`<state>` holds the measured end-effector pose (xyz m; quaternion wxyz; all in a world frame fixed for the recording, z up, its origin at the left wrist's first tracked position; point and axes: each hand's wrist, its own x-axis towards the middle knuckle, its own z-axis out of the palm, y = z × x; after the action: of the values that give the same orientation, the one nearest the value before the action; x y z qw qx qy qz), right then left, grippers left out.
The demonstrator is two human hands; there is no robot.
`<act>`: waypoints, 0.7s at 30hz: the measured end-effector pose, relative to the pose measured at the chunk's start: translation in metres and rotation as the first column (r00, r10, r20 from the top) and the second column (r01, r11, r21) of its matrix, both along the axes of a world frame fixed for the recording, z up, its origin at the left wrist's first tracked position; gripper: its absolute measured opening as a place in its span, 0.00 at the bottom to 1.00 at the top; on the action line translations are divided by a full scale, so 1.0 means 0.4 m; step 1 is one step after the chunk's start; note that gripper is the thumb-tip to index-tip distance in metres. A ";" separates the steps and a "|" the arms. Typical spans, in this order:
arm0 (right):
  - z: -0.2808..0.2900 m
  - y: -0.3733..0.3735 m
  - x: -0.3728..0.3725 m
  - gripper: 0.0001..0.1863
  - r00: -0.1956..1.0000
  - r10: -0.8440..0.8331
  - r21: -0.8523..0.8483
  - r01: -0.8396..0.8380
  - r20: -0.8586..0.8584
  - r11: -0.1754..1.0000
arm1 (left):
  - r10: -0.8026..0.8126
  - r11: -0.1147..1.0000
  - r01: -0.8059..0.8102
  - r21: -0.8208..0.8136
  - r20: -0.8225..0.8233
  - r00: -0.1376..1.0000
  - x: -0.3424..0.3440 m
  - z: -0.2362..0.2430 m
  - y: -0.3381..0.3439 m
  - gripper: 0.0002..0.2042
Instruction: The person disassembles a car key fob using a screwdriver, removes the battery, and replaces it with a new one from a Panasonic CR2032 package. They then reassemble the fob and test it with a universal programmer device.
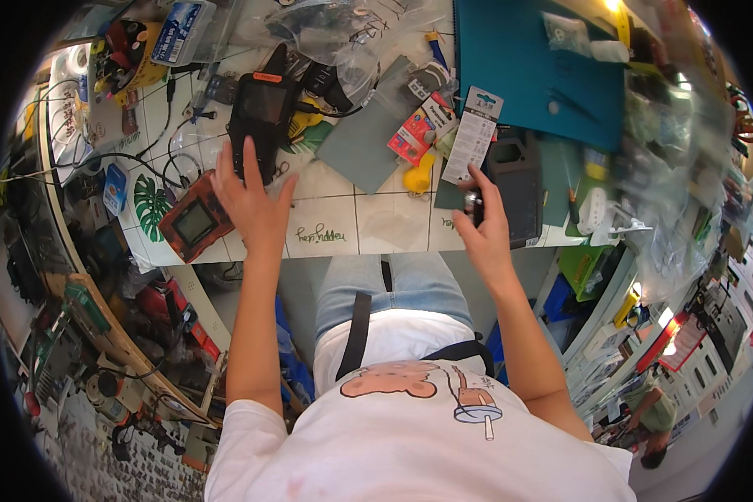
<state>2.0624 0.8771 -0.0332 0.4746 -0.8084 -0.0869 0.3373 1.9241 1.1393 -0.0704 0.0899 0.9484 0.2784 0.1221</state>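
My left hand (257, 207) lies with its fingers spread, between a handheld device with a translucent orange case and a small screen (196, 219) and a black handheld device with an orange top edge (262, 109). Its fingertips reach the lower part of the black device, and nothing shows in its grasp. At the table's right front, my right hand (492, 226) is closed around a small black and silver object (473, 207); the fingers hide part of it. Just beyond that hand lies a white-and-grey blister card (474, 134). A dark grey device (514, 188) sits to its right.
A red-and-white card pack (421, 130) lies on a grey mat (361, 142), with a yellow item (419, 176) below it. A teal mat (527, 67) covers the far right. Cables (169, 117) run along the left. Clear bags (335, 33) are heaped at the back.
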 end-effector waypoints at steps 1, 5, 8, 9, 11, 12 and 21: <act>0.005 0.028 0.008 0.32 0.996 0.033 0.002 -0.033 0.082 0.999 | -0.018 0.999 0.019 -0.031 0.017 1.000 -0.017 0.016 -0.014 0.34; -0.008 0.105 0.057 0.35 0.949 0.112 0.008 -0.119 0.296 0.993 | -0.290 0.922 0.319 -0.220 0.154 0.945 -0.203 0.078 -0.175 0.20; -0.030 0.125 0.064 0.36 0.987 -0.017 0.070 0.006 0.163 0.998 | -0.259 0.860 0.190 -0.474 -0.085 0.962 -0.396 -0.025 -0.248 0.16; -0.048 0.120 0.054 0.33 0.956 0.004 0.023 -0.012 0.294 1.000 | -0.221 0.855 0.039 -0.516 -0.296 0.929 -0.465 -0.104 -0.252 0.16; -0.025 0.082 0.044 0.27 0.821 0.092 -0.076 -0.059 0.563 0.995 | -0.155 0.825 -0.263 -0.501 -0.647 0.747 -0.571 -0.258 -0.288 0.16; -0.040 0.058 0.018 0.23 0.810 0.149 -0.067 -0.135 0.567 0.989 | -0.206 0.824 -0.254 -0.507 -0.686 0.698 -0.624 -0.357 -0.310 0.16; -0.234 -0.114 -0.101 0.14 0.478 0.643 -0.258 -0.645 0.598 0.719 | -0.431 0.780 -0.117 -0.615 -0.663 0.612 -0.790 -0.995 -0.529 0.16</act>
<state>2.0220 0.8316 -0.1270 0.2525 -0.7789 -0.5429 0.1867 1.6080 0.9279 -0.4684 0.2692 0.8460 0.2226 -0.4028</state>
